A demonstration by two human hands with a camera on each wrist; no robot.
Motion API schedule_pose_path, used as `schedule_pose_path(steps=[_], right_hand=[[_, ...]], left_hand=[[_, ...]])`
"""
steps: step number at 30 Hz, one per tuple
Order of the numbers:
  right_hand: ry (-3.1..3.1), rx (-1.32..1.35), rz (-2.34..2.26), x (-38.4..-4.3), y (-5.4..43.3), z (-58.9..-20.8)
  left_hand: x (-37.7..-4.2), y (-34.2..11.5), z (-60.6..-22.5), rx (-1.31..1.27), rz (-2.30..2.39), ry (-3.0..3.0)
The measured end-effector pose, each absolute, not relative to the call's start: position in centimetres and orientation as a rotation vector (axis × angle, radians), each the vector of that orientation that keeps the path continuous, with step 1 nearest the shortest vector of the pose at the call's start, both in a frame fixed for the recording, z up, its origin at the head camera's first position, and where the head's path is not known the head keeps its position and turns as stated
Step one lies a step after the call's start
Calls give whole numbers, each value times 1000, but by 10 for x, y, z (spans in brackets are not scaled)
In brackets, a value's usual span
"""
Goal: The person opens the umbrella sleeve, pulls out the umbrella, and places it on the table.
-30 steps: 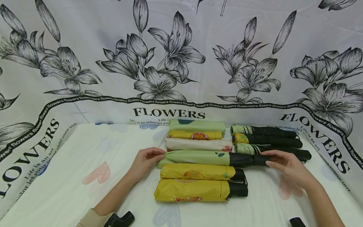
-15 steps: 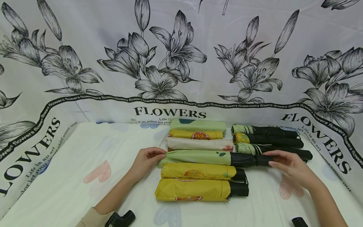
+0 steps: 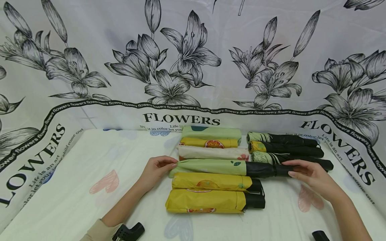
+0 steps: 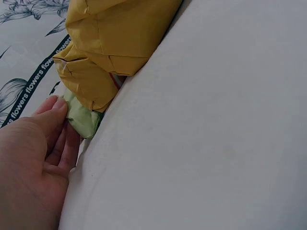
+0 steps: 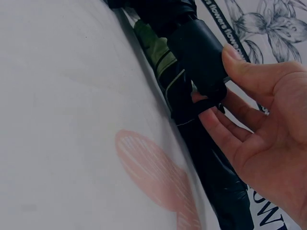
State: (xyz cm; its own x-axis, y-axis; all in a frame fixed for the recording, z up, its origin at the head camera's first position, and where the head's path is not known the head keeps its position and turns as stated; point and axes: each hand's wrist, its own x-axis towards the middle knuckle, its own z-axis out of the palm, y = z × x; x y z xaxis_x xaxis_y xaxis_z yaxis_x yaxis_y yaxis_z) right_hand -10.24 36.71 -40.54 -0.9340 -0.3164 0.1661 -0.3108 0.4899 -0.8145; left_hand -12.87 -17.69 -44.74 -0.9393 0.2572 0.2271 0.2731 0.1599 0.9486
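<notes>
A folding umbrella [image 3: 260, 169] lies crosswise, its black right part out of a light green sleeve [image 3: 211, 167] with dark leaf marks. My left hand [image 3: 156, 170] pinches the sleeve's left end between thumb and fingers, as the left wrist view also shows. At the other end my right hand [image 3: 307, 174] grips the black handle [image 5: 199, 55], thumb on one side and fingers curled at the other by a wrist strap [image 5: 208, 101]. In front lie two yellow sleeved umbrellas, the nearer [image 3: 205, 201] and the farther [image 3: 208, 181], black handles pointing right.
Behind lie a cream sleeve [image 3: 212, 154], a yellow sleeve [image 3: 193, 143] with an orange-slice print and a green one [image 3: 217, 133]. Several dark folded umbrellas [image 3: 289, 149] lie at the back right. A floral cloth [image 3: 126, 93] hangs behind the white sheet [image 3: 69, 187].
My right hand has moved slightly right with the handle, and a little more of the black umbrella shows beyond the green sleeve. My left hand keeps its pinch. The head view has shifted slightly.
</notes>
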Motion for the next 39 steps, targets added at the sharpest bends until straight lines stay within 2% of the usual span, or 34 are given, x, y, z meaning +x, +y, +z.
schedule_pose_path(steps=[21, 39], right_hand=[[2692, -543, -1540, -97, 410, -415], [2703, -434, -1496, -98, 425, -424]], left_hand=[[-129, -176, -446, -527, -1943, -2393], [-128, -176, -446, -528, -1949, -2396]])
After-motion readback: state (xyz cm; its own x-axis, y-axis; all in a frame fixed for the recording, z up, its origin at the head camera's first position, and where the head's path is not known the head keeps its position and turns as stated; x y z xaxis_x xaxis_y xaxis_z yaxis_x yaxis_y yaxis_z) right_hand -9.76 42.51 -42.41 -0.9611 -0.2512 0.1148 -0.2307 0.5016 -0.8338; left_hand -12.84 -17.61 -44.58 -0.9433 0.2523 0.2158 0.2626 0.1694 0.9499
